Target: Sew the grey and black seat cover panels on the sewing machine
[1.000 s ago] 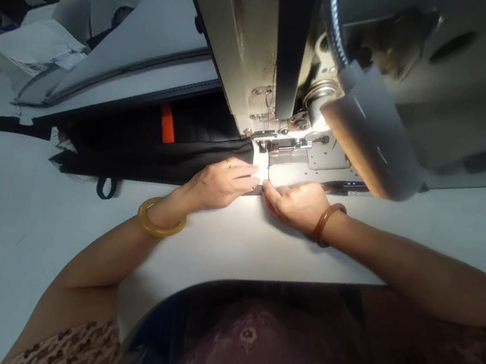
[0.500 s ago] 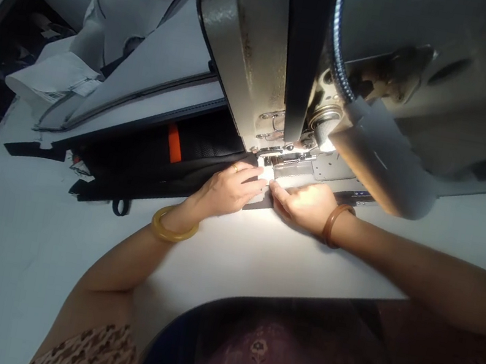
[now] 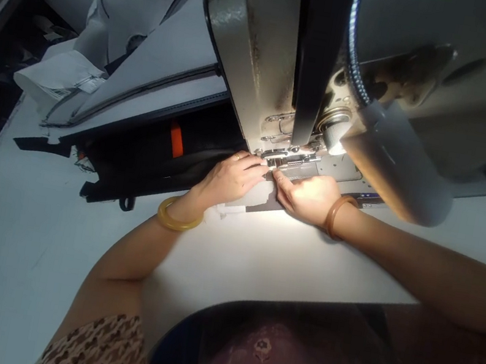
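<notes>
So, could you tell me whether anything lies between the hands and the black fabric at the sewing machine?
Nothing visible does: the left hand and right hand both rest directly on the black fabric, right at the presser foot.

Black fabric (image 3: 166, 163) at the machine.
It lies flat on the table, spreading left, with an orange strip (image 3: 177, 139) across it.

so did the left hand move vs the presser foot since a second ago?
Yes, slightly. The left hand has crept toward the presser foot, its fingertips now almost at it, pressing the black fabric.
</notes>
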{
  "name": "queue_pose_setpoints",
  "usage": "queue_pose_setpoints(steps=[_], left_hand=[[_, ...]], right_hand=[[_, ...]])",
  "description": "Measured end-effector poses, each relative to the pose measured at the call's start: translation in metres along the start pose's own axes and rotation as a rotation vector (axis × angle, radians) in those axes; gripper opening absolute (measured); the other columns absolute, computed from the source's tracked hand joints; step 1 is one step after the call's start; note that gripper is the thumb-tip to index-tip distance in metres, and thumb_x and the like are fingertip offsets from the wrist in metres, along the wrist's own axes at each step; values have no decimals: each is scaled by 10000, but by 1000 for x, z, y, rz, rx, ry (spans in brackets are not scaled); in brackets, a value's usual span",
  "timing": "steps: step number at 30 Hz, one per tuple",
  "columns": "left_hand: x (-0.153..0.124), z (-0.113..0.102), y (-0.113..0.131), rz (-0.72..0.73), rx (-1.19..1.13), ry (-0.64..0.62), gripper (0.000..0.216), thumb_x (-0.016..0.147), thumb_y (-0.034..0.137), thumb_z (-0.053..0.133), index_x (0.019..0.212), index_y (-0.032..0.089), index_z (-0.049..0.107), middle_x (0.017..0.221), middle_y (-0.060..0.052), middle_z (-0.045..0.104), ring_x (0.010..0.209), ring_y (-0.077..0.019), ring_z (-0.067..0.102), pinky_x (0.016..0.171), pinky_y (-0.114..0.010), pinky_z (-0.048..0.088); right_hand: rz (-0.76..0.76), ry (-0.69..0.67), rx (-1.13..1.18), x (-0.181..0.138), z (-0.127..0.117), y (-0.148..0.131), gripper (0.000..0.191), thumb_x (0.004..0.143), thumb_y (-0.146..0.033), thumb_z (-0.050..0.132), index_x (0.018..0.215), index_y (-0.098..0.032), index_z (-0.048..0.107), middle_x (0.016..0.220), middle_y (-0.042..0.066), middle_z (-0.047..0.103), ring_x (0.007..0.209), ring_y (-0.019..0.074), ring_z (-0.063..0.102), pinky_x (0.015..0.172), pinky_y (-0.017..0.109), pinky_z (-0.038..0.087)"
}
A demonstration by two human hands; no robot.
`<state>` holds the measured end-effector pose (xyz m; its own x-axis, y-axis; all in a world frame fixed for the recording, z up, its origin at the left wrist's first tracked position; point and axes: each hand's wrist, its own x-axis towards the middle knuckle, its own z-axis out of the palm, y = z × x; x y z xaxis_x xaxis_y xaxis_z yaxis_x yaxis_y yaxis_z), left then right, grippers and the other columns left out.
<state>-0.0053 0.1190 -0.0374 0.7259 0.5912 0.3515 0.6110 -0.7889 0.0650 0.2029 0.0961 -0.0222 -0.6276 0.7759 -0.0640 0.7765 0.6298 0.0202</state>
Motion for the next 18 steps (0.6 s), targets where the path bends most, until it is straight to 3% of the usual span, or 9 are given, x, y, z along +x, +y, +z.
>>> queue_pose_setpoints(steps=[18], left_hand=[[2, 1, 2, -4, 20, -9, 241, 925, 223, 422, 974, 162, 650, 1058, -53, 657, 965, -171, 593, 887, -294, 467]], right_hand=[[83, -109, 36, -4, 0, -2, 461, 960, -375, 221, 1317, -198, 452, 844, 87, 680, 722, 234, 619, 584, 291, 346]])
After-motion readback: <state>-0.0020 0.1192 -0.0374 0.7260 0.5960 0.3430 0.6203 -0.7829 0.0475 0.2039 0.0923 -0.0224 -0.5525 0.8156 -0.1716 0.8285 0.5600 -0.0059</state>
